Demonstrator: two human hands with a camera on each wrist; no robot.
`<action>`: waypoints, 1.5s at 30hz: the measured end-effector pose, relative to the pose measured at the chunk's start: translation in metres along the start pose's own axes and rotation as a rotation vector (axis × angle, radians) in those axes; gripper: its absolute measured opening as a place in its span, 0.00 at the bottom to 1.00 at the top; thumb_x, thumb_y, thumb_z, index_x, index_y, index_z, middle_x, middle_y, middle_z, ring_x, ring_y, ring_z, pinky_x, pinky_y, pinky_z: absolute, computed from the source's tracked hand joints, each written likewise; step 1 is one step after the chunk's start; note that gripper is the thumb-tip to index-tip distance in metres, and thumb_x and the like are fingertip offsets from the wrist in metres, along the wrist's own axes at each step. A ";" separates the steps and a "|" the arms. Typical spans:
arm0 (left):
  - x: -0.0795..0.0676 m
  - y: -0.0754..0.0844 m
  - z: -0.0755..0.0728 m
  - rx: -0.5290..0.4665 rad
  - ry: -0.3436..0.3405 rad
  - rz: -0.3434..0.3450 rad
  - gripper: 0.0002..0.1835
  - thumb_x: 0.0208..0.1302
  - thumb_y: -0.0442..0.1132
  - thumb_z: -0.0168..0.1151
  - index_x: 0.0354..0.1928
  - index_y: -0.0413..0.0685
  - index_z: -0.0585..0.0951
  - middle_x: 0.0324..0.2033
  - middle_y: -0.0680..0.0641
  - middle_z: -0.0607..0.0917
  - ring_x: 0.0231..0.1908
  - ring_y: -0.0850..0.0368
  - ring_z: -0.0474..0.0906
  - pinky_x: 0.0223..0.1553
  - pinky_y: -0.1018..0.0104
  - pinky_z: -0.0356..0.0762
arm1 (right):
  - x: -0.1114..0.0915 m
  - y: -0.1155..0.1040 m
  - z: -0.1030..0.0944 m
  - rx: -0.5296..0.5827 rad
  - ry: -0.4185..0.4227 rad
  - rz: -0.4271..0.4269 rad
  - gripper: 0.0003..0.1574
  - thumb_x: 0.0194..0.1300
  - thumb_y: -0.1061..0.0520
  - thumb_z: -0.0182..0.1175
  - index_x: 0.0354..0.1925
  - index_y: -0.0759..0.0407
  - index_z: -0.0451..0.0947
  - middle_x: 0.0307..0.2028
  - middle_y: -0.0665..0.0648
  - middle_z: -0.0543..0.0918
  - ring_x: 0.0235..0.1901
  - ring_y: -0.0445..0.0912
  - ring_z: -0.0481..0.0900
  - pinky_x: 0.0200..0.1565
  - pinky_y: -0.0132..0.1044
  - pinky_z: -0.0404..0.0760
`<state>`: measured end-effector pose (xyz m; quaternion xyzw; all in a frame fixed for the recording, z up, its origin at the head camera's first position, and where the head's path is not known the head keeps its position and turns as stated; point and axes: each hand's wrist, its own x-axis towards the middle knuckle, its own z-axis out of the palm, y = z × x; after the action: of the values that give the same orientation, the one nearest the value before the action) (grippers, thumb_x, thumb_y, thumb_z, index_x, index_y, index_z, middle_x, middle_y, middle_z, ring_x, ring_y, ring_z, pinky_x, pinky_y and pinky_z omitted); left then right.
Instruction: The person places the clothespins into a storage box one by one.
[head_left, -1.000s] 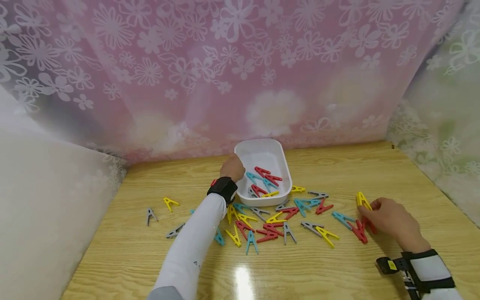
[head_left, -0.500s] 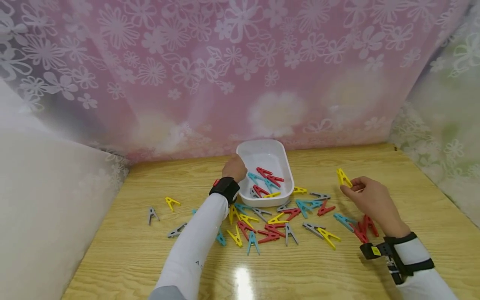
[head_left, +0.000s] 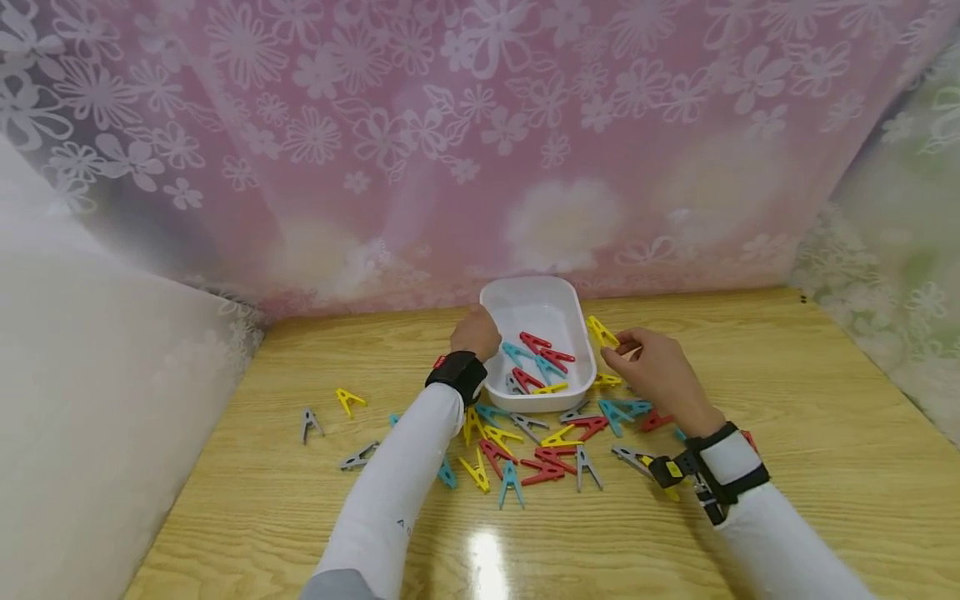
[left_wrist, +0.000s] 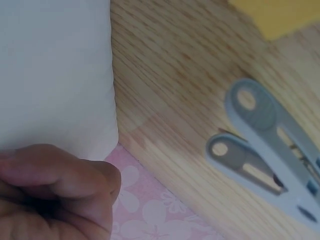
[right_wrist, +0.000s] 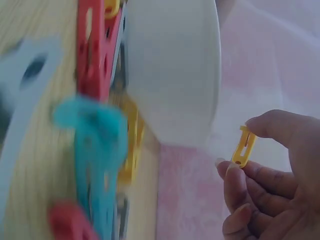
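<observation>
My right hand (head_left: 660,375) pinches a yellow clothespin (head_left: 602,332) between thumb and fingertips, just outside the right rim of a white plastic tub (head_left: 587,354). The right wrist view shows the same clothespin (right_wrist: 243,147) beside the tub wall (right_wrist: 175,65). On the opposite side, my left hand (head_left: 477,333) grips the tub's left rim with curled fingers. Up close in the left wrist view, those fingers (left_wrist: 60,175) bend in at the tub's edge (left_wrist: 60,75). Inside the tub lie several red, blue, grey and yellow clothespins, among them a red clothespin (head_left: 527,381).
Many clothespins are scattered on the wooden table (head_left: 255,517) in front of the tub, such as a blue clothespin (head_left: 512,483). Farther left lie a yellow clothespin (head_left: 349,402) and a grey clothespin (head_left: 310,425). A pink flowered curtain (head_left: 420,167) hangs behind the tub.
My right hand has lifted the yellow clothespin from the right-hand cluster and carried it left, up to the tub's right side. The left hand has stayed at the tub's rim.
</observation>
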<state>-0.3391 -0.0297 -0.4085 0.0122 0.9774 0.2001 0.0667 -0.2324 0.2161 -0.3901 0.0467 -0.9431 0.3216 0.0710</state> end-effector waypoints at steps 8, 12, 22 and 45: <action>0.005 0.000 0.002 -0.001 -0.002 -0.033 0.29 0.69 0.41 0.56 0.64 0.32 0.61 0.28 0.42 0.81 0.26 0.51 0.79 0.25 0.62 0.77 | 0.018 -0.031 0.024 -0.074 -0.046 -0.045 0.28 0.65 0.44 0.60 0.51 0.65 0.78 0.39 0.58 0.83 0.34 0.50 0.76 0.28 0.38 0.74; 0.003 0.002 0.001 0.017 0.000 -0.046 0.29 0.68 0.42 0.57 0.63 0.32 0.62 0.30 0.42 0.82 0.28 0.50 0.80 0.27 0.60 0.78 | 0.025 -0.039 0.036 -0.084 -0.064 -0.060 0.27 0.64 0.44 0.61 0.51 0.63 0.79 0.41 0.58 0.83 0.33 0.49 0.77 0.27 0.39 0.75; 0.001 0.004 0.000 0.021 -0.002 -0.043 0.29 0.68 0.43 0.58 0.63 0.32 0.62 0.27 0.42 0.81 0.26 0.50 0.80 0.26 0.61 0.79 | 0.025 -0.043 0.046 -0.111 -0.134 -0.062 0.28 0.66 0.44 0.59 0.55 0.64 0.77 0.43 0.60 0.83 0.32 0.49 0.78 0.29 0.39 0.77; -0.002 0.001 -0.001 0.004 0.013 -0.013 0.28 0.69 0.40 0.56 0.64 0.31 0.61 0.27 0.41 0.80 0.26 0.49 0.80 0.27 0.61 0.78 | -0.006 0.001 0.004 0.001 0.063 -0.061 0.24 0.69 0.45 0.55 0.52 0.62 0.78 0.43 0.60 0.82 0.29 0.47 0.74 0.28 0.39 0.71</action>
<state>-0.3370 -0.0292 -0.4074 0.0046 0.9783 0.1976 0.0615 -0.2272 0.2147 -0.3952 0.0651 -0.9383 0.3211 0.1103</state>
